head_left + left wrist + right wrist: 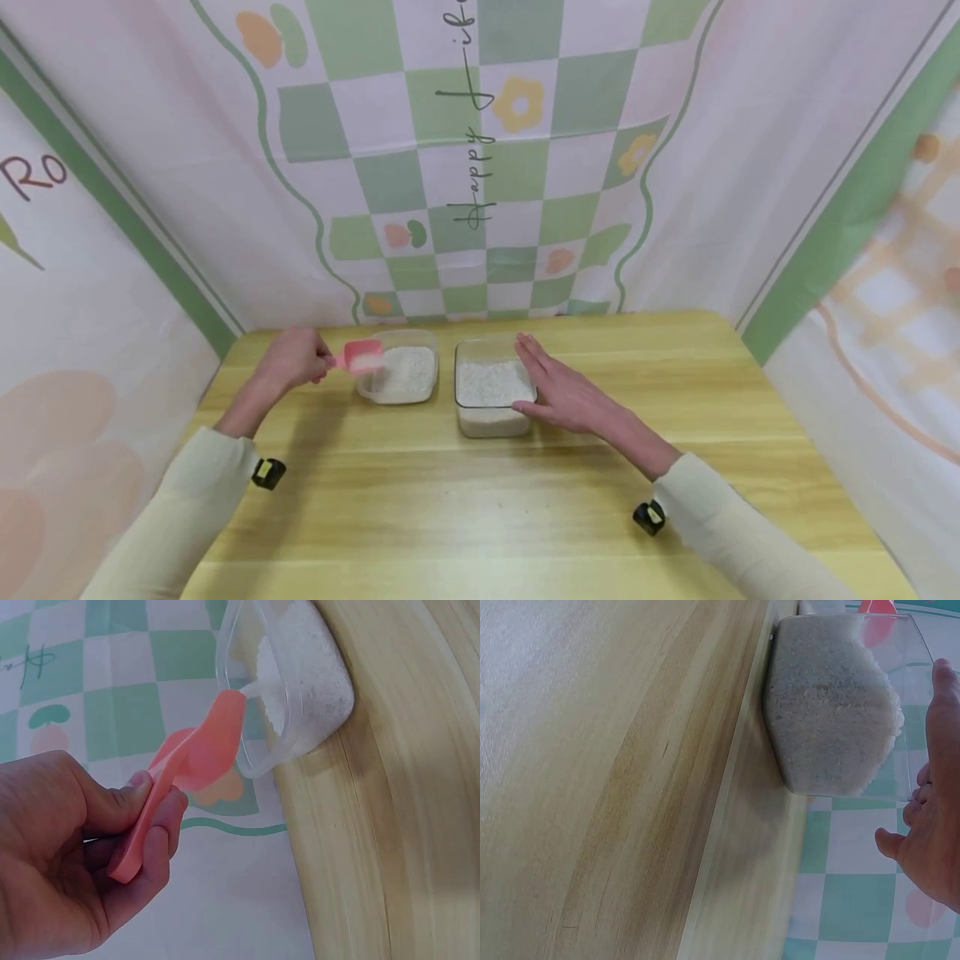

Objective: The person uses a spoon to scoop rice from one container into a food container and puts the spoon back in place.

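Observation:
My left hand [294, 358] grips the handle of a pink scoop [363, 356], thumb on one side and fingers curled on the other. The scoop tips toward a clear plastic container [294, 682], and white grains spill off its lip into it. White rice [408, 371] lies inside that container. To the right stands a glass container [491, 407] holding more rice [829, 705], heaped unevenly against its walls. My right hand [566, 392] is at this container's right rim, fingers extended along it and thumb near the front corner.
Both containers stand side by side toward the back of a wooden table [480, 517]. A patterned cloth [442, 183] hangs behind the table's far edge, with more cloth at both sides. Tiny specks [502, 505] dot the tabletop in front.

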A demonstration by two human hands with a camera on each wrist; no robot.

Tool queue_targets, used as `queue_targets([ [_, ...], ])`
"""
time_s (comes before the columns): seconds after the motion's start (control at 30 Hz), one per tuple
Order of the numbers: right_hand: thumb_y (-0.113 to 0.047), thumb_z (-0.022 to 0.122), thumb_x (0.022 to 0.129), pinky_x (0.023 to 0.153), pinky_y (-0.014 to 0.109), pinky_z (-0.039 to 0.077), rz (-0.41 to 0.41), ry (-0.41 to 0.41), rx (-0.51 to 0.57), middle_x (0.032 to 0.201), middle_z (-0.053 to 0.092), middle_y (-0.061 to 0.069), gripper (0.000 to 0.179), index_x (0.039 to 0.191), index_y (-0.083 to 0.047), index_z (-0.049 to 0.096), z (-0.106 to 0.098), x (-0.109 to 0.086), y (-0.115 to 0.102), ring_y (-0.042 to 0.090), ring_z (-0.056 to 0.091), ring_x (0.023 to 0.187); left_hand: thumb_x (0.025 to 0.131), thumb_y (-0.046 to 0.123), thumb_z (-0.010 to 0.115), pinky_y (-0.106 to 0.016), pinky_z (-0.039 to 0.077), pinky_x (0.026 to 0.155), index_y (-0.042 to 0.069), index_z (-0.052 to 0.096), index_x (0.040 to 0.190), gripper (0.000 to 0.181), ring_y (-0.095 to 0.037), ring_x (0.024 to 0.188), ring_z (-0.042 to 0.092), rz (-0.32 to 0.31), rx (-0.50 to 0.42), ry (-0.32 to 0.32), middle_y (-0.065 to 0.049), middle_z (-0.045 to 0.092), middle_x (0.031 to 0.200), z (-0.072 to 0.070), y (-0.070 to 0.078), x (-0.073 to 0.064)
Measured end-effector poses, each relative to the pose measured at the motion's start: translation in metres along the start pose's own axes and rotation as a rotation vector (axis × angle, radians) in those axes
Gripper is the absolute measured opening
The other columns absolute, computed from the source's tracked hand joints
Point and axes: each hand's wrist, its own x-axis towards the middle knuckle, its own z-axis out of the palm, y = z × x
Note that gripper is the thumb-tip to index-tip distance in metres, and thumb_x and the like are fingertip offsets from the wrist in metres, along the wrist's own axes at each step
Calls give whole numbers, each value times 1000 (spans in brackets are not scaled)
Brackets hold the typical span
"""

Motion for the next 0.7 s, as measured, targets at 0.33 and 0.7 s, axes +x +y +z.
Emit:
queue_targets([
  [0.33,-58,52,98,121,48,28,-2,5,12,168,5,18,96,159,-1,4,-1,-2,-2,31,10,155,89,7,66,-31,52,58,-1,77,94,14,-16,60,61,47,137,79,-11,74,78,1,6,-4],
  [0.7,-58,50,98,122,47,25,7,-4,21,168,1,16,96,159,-2,3,-2,0,-1,30,8,155,83,6,73,-31,47,49,2,69,72,12,-17,54,51,102,319,247,-4,58,59,17,11,-14],
])
